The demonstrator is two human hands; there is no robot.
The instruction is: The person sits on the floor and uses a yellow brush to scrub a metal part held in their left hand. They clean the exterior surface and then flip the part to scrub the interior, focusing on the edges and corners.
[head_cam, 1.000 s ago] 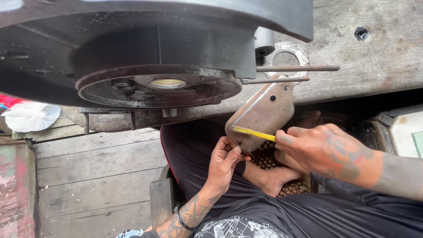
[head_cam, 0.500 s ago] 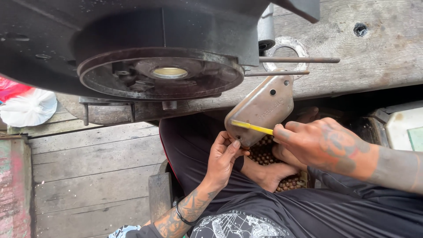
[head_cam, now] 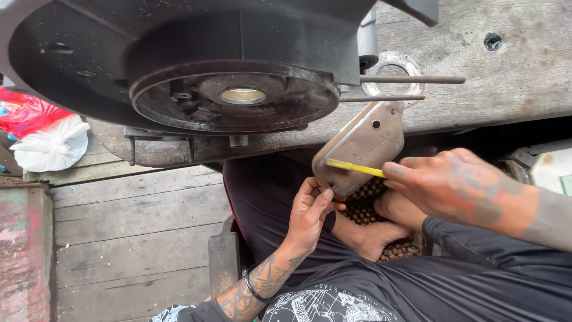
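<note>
A tan metal cover (head_cam: 362, 145) sits tilted below the edge of a wooden bench (head_cam: 506, 71), its lower corner pinched by the fingers of the left hand (head_cam: 311, 216). A thin yellow tool (head_cam: 355, 168) lies across the cover's face, its rear end gripped in the closed fingers of the right hand (head_cam: 451, 185). Above stand a dark round engine housing (head_cam: 196, 65) and two metal rods (head_cam: 411, 79); wooden floor planks (head_cam: 131, 232) lie below left.

A large black engine housing (head_cam: 179, 65) is carried at the near edge of a weathered wooden bench (head_cam: 506, 83); a metal ring (head_cam: 393, 62) lies beside it.
</note>
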